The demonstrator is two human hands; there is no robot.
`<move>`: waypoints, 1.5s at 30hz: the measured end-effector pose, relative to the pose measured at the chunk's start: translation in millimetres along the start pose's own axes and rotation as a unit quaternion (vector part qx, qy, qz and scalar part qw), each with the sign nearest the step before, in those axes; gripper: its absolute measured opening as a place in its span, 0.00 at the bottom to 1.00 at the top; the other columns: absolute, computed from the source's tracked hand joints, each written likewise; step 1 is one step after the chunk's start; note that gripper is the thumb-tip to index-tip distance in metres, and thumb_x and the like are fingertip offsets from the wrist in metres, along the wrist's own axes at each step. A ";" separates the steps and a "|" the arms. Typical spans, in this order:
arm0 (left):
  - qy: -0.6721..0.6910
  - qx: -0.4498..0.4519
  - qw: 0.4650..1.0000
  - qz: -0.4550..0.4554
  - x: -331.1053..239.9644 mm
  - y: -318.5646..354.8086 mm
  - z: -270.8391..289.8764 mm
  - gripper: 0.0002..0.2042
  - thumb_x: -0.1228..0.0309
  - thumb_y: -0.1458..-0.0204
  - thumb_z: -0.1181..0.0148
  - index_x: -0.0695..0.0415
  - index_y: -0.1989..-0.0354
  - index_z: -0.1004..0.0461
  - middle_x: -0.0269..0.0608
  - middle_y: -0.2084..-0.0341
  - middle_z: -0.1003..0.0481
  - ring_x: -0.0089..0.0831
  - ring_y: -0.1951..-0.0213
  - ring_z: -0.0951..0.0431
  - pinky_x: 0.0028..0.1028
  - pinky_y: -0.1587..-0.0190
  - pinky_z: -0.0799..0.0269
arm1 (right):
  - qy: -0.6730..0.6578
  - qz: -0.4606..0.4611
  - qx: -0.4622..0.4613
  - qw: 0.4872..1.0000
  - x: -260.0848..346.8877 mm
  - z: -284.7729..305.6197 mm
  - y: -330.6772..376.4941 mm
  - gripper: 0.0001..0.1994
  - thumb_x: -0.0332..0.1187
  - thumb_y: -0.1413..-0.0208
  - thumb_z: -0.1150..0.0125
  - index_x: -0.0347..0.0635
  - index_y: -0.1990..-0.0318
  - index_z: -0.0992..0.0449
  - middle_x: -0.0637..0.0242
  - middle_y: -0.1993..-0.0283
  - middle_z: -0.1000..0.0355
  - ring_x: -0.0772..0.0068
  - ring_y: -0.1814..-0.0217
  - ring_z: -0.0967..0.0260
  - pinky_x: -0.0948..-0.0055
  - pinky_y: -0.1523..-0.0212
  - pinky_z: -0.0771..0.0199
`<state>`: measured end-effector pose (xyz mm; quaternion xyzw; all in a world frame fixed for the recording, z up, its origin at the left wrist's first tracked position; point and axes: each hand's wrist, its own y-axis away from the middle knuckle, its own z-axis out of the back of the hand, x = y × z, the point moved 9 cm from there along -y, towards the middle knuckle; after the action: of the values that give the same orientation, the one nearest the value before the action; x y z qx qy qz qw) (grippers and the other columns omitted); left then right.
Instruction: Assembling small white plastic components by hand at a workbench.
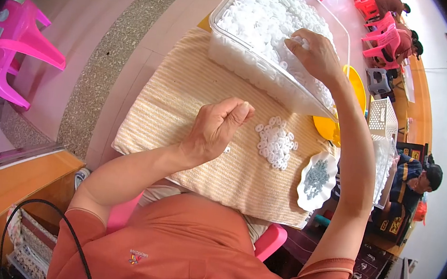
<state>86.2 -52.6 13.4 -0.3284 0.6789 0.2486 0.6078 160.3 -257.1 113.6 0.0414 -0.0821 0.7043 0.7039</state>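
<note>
My right hand point(318, 56) is over the clear plastic bin point(253, 61), its fingers curled round a few white plastic rings. Small white rings point(269, 13) fill this bin in a deep heap. Above the striped cloth point(171, 96), my left hand point(216, 128) is closed, thumb against the curled fingers; whatever it may hold is hidden. To its right lies a loose pile of white rings point(276, 144) on the cloth. One more white ring point(227, 149) shows just beneath the left hand. A scalloped white dish point(304, 197) at the right holds small grey-blue pieces point(316, 179).
Yellow basins point(325, 129) stand beside the bin on the right. Beyond them are a white perforated basket point(383, 117) and a seated person in dark clothing point(410, 178). Pink plastic stools point(22, 56) stand at the left. A black cable point(63, 215) crosses the lower left.
</note>
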 end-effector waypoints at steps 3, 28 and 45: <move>-0.008 0.005 1.000 0.004 -1.4 -0.4 -1.7 0.23 0.54 0.35 0.55 0.66 0.61 0.26 0.41 0.71 0.24 0.25 0.66 0.25 0.26 0.59 0.29 | -0.021 0.007 -0.023 0.999 -5.9 4.3 3.0 0.19 0.45 0.44 0.43 0.36 0.59 0.22 0.46 0.63 0.24 0.45 0.60 0.26 0.56 0.57 0.28; 0.500 0.045 0.821 0.273 36.6 17.5 -38.7 0.22 0.50 0.38 0.54 0.60 0.60 0.29 0.42 0.66 0.25 0.32 0.63 0.23 0.33 0.52 0.25 | -0.158 0.024 -0.027 0.987 114.4 32.6 83.7 0.11 0.36 0.43 0.41 0.37 0.60 0.25 0.61 0.73 0.28 0.69 0.72 0.30 0.74 0.68 0.31; 0.594 0.092 0.761 0.246 38.0 25.8 -51.0 0.16 0.53 0.37 0.58 0.51 0.66 0.29 0.31 0.73 0.26 0.23 0.69 0.26 0.25 0.64 0.27 | -0.003 0.117 -0.058 0.991 147.8 -46.6 131.0 0.12 0.40 0.50 0.34 0.45 0.62 0.26 0.66 0.73 0.34 0.63 0.73 0.30 0.65 0.77 0.34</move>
<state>31.5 -78.6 -18.8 -0.1749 0.9808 0.0815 0.0285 31.4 -102.9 86.0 -0.0071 -0.1289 0.7757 0.6177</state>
